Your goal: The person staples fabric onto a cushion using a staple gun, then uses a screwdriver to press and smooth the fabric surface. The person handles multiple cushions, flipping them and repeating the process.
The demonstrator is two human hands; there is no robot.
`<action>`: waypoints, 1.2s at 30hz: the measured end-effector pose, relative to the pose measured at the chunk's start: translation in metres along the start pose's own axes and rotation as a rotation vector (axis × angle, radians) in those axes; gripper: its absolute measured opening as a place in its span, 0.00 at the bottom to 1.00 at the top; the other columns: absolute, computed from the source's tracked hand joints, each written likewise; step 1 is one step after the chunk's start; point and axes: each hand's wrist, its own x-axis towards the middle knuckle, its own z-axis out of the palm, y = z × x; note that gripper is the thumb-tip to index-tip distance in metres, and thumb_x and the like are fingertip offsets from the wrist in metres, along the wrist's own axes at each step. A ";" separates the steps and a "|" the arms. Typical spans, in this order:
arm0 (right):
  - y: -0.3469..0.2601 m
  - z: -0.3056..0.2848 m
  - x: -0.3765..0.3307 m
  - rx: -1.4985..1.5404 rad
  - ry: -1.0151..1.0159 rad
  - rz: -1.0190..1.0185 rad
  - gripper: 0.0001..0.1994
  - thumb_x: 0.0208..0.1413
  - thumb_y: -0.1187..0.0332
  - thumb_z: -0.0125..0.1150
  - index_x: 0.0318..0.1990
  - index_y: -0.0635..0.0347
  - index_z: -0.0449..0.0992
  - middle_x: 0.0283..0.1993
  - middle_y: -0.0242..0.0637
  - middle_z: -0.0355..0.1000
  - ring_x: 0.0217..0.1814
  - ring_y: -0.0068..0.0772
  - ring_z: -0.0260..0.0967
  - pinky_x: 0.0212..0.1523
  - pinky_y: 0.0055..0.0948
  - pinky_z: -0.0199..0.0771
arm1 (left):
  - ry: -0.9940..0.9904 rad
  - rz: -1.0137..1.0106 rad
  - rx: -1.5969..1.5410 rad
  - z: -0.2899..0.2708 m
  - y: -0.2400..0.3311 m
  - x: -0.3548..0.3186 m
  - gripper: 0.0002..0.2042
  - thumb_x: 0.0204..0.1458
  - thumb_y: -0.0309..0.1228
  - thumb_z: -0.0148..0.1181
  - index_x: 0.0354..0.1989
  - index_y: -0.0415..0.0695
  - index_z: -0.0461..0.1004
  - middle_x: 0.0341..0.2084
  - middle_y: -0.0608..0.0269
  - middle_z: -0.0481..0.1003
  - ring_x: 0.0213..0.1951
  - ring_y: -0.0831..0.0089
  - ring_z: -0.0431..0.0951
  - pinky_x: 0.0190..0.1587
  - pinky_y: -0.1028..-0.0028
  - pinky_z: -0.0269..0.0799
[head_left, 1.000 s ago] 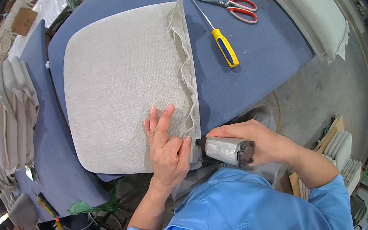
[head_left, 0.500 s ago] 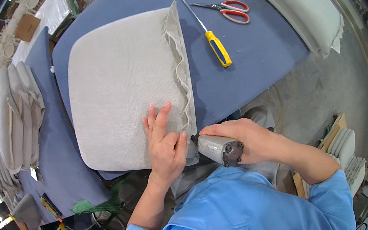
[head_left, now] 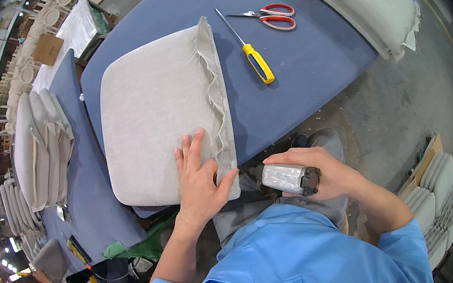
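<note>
Left hand (head_left: 199,176) flat on pale grey cushion (head_left: 157,107) — fabric edge ruffled.

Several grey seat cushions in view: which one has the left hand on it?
The cushion lying alone mid-table, ruffled fabric edge to its right. The left hand presses its near corner; the others sit stacked, untouched, at the far right and on the left.

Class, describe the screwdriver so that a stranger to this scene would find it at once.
Start at the blue table. Right of the grey seat cushion lies the screwdriver, beside the red-handled scissors. Its yellow handle and long thin shaft set it apart.
</note>
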 end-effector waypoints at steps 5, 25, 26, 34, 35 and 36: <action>0.005 0.008 0.019 0.031 -0.039 -0.033 0.35 0.51 0.71 0.78 0.70 0.58 0.75 0.54 0.45 0.82 0.56 0.49 0.82 0.57 0.41 0.80 | -0.002 0.046 -0.047 0.002 -0.012 -0.002 0.16 0.60 0.27 0.70 0.24 0.42 0.68 0.79 0.40 0.59 0.84 0.37 0.47 0.81 0.36 0.35; -0.003 0.011 0.058 -0.072 -0.160 0.022 0.33 0.49 0.74 0.75 0.67 0.57 0.76 0.51 0.46 0.83 0.54 0.53 0.83 0.53 0.44 0.82 | 0.162 0.043 -0.162 0.020 -0.026 -0.008 0.14 0.56 0.24 0.69 0.21 0.43 0.71 0.74 0.42 0.68 0.82 0.41 0.55 0.83 0.41 0.37; -0.004 0.011 0.061 -0.075 -0.173 0.028 0.32 0.49 0.74 0.75 0.66 0.57 0.76 0.51 0.46 0.83 0.54 0.53 0.83 0.53 0.45 0.82 | 0.166 0.045 -0.163 0.020 -0.025 -0.009 0.14 0.56 0.24 0.69 0.21 0.43 0.71 0.74 0.42 0.68 0.82 0.41 0.55 0.83 0.41 0.37; -0.018 0.011 0.073 -0.157 -0.267 0.116 0.31 0.49 0.76 0.73 0.64 0.57 0.75 0.50 0.47 0.83 0.53 0.57 0.82 0.52 0.46 0.82 | 0.188 0.053 -0.167 0.025 -0.023 -0.009 0.13 0.57 0.23 0.69 0.22 0.41 0.72 0.74 0.42 0.67 0.82 0.39 0.55 0.82 0.40 0.37; -0.019 0.011 0.072 -0.167 -0.273 0.129 0.31 0.49 0.76 0.73 0.64 0.57 0.75 0.50 0.47 0.83 0.54 0.57 0.82 0.52 0.47 0.82 | 0.180 0.044 -0.169 0.025 -0.022 -0.009 0.13 0.57 0.23 0.69 0.22 0.41 0.72 0.74 0.42 0.67 0.82 0.39 0.54 0.82 0.40 0.37; -0.019 0.011 0.071 -0.178 -0.277 0.136 0.32 0.48 0.77 0.73 0.64 0.57 0.75 0.50 0.47 0.83 0.54 0.58 0.82 0.53 0.47 0.82 | 0.174 0.038 -0.164 0.023 -0.020 -0.008 0.13 0.57 0.23 0.68 0.22 0.41 0.72 0.74 0.42 0.67 0.82 0.39 0.54 0.82 0.40 0.36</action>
